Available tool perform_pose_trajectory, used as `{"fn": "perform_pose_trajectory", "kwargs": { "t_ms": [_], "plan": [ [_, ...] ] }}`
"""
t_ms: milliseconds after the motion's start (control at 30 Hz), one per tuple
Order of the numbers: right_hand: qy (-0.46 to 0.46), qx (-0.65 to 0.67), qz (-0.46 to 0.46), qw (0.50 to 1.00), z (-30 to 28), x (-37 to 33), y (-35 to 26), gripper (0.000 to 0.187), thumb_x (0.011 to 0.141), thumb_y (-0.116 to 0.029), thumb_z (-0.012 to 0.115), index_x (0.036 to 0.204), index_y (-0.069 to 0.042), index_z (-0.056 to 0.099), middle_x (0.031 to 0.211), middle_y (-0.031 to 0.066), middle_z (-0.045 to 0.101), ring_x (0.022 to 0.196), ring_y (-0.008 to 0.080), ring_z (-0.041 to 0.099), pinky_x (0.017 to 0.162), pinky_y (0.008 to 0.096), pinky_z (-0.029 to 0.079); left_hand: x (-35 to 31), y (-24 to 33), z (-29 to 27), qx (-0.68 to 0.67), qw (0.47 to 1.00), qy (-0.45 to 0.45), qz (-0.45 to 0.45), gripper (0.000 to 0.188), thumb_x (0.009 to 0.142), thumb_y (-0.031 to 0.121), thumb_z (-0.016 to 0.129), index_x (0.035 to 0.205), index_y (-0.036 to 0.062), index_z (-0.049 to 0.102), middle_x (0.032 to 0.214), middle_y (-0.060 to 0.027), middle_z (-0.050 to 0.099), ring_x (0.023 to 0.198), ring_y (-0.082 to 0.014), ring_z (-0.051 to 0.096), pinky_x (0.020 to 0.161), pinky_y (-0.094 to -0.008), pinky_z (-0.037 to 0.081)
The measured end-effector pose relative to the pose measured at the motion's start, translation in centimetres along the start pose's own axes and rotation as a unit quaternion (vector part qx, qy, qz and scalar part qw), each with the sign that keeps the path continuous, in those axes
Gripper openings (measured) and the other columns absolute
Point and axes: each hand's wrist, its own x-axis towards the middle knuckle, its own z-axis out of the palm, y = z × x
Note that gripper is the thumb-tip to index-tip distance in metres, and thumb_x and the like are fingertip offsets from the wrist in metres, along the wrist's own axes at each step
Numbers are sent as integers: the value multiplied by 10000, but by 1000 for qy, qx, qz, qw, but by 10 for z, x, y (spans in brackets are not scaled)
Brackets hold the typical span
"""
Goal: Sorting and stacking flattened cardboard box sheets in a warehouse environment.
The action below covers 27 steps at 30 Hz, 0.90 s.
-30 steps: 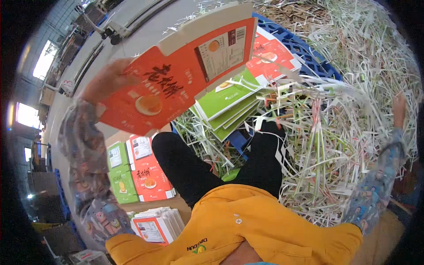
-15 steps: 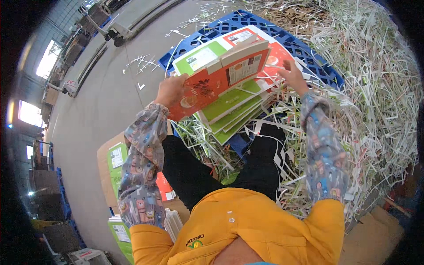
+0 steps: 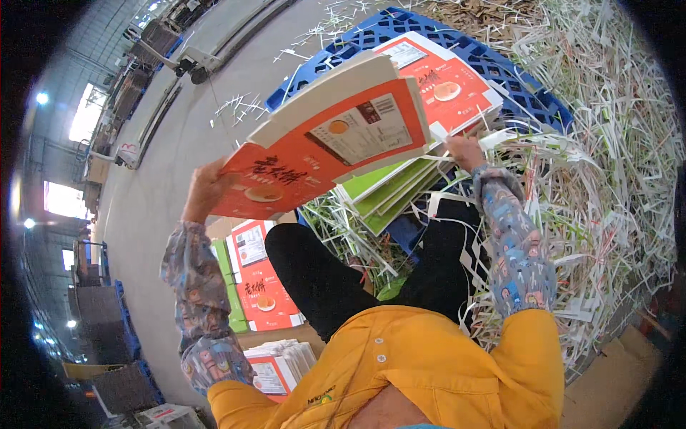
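Observation:
My left hand [image 3: 206, 187] grips the left end of a flat red-and-white carton blank [image 3: 336, 146], which is lifted and tilted. Its white flaps run along the upper edge, and more than one layer may be in the hold. At the carton's right end, my right hand [image 3: 466, 151] is closed; what its fingers hold is hidden. Beneath lie several stacked green carton blanks [image 3: 389, 189], partly covered by the lifted one. Beyond them, another red carton stack [image 3: 450, 86] rests on a blue plastic pallet [image 3: 532, 96].
Paper trimmings [image 3: 607, 150] are heaped on the right and around my legs. Red and green carton blanks [image 3: 264, 282] lie at my left, beside a nearer stack [image 3: 279, 365]. A pallet jack [image 3: 193, 61] stands on the grey floor [image 3: 164, 150] at far left.
My left hand has carried the red carton blank leftward and toward me, away from the stack. My right hand has moved nearer, its fingers now curled. Red cartons at my left have come into view.

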Motion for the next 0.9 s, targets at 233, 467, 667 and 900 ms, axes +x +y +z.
{"fn": "perform_pose_trajectory", "kwargs": {
  "t_ms": [233, 467, 667, 900],
  "plan": [
    [-85, -83, 259, 959, 24, -105, 109, 205, 818, -225, 395, 969, -142, 507, 821, 158, 596, 749, 334, 583, 637, 457, 444, -8, -1, -16, 48, 998, -28, 32, 188, 688, 97, 621, 861, 31, 591, 679, -145, 575, 612, -194, 580, 572, -298, 436],
    [-58, -28, 161, 985, -33, -223, 210, 474, 671, -313, 663, 1054, -71, 526, 936, 157, 563, 884, 274, 551, 746, 351, 436, -7, -7, 0, 63, 997, 12, -43, 206, 708, 182, 598, 880, 68, 601, 704, -160, 575, 634, -318, 561, 579, -337, 441],
    [185, 156, 131, 961, -163, -115, 108, 516, 646, -104, 639, 1120, -15, 455, 1043, 154, 505, 1021, 285, 470, 885, 347, 358, 35, 35, 44, 172, 985, 23, -6, 241, 719, 252, 568, 926, 131, 592, 714, -140, 582, 677, -328, 568, 588, -414, 437],
    [357, 107, -164, 913, -186, 4, -107, 438, 666, -127, 639, 1070, -56, 487, 1053, 123, 493, 1031, 284, 446, 897, 381, 348, 62, 28, 98, 162, 984, 29, 66, 207, 735, 245, 537, 908, 131, 521, 720, -135, 592, 689, -321, 587, 576, -435, 448]
  ]
}}
